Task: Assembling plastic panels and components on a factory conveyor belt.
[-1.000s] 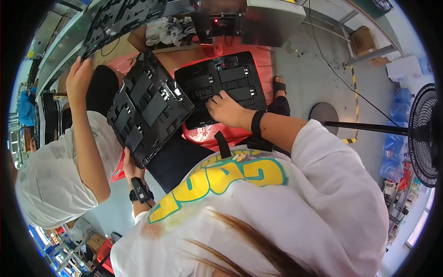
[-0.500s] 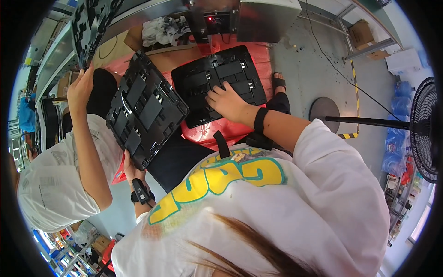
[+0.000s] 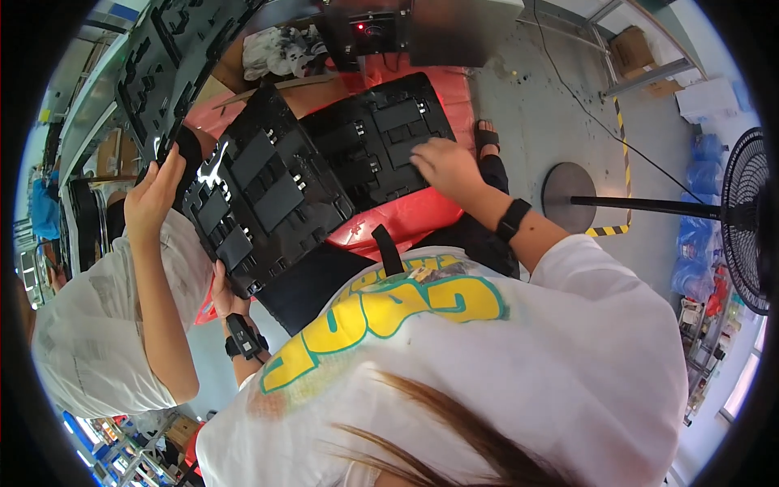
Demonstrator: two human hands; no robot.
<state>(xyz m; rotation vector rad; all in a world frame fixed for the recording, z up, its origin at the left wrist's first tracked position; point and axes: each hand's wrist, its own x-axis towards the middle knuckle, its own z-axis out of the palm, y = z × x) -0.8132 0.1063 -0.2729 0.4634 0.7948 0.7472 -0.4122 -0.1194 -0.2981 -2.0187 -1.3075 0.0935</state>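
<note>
My left hand [image 3: 225,294] grips the lower edge of a black plastic panel [image 3: 272,174], which is tilted up over my lap, its face full of rectangular plates and small metallic clips. A second black panel [image 3: 389,122] of similar make lies on red plastic sheeting [image 3: 406,217] in front of me, partly covered by the first. Over its right edge is my right hand [image 3: 450,169], fingers loosely bent and holding nothing; whether the fingertips touch the panel is unclear. At the left, a co-worker's hand [image 3: 154,195] holds another black panel [image 3: 162,73] upright.
A metal bench edge [image 3: 93,134] runs along the left. Ahead stand a dark box with a red light [image 3: 369,31] and a carton with crumpled clear plastic [image 3: 284,53]. To the right are a standing fan [image 3: 742,219], its round base [image 3: 568,199] and blue water bottles [image 3: 698,235].
My right hand has moved right across the lying panel to its right edge. The panel in my left hand has shifted right, covering more of it. The co-worker's panel has come lower and nearer.
</note>
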